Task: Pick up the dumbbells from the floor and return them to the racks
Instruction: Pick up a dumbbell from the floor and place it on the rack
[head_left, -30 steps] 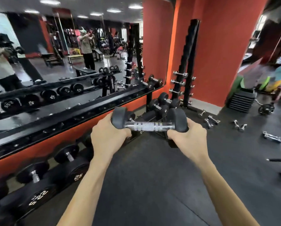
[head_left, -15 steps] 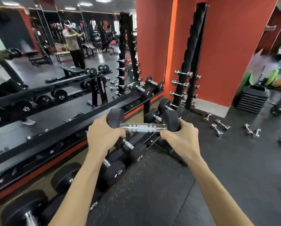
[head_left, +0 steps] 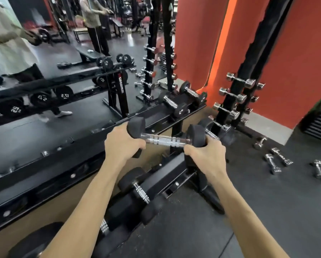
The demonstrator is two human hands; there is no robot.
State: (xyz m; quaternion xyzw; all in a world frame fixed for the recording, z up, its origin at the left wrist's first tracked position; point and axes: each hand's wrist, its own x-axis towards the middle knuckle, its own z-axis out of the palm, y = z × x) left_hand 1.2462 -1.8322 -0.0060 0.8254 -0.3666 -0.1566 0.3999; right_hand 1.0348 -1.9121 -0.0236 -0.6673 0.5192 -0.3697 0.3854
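- Closer now than half a second ago, the long black rack (head_left: 167, 116) fills more of my view, and the dumbbell (head_left: 166, 140) I carry has come in over its upper rail.
- My left hand (head_left: 122, 144) grips the left rubber head, fingers curled around it.
- My right hand (head_left: 205, 155) grips the right rubber head from below and behind, thumb toward the chrome handle.
- That dumbbell sits level between both hands, off the floor, not resting on any rail.
- Two black dumbbells (head_left: 182, 101) lie on the upper rail farther along; more sit on the lower tier (head_left: 137, 190) beneath my arms.
- Small chrome dumbbells (head_left: 276, 161) lie scattered on the dark floor (head_left: 267, 211) to the right, near a vertical rack (head_left: 236, 95) against the orange wall (head_left: 295, 62).
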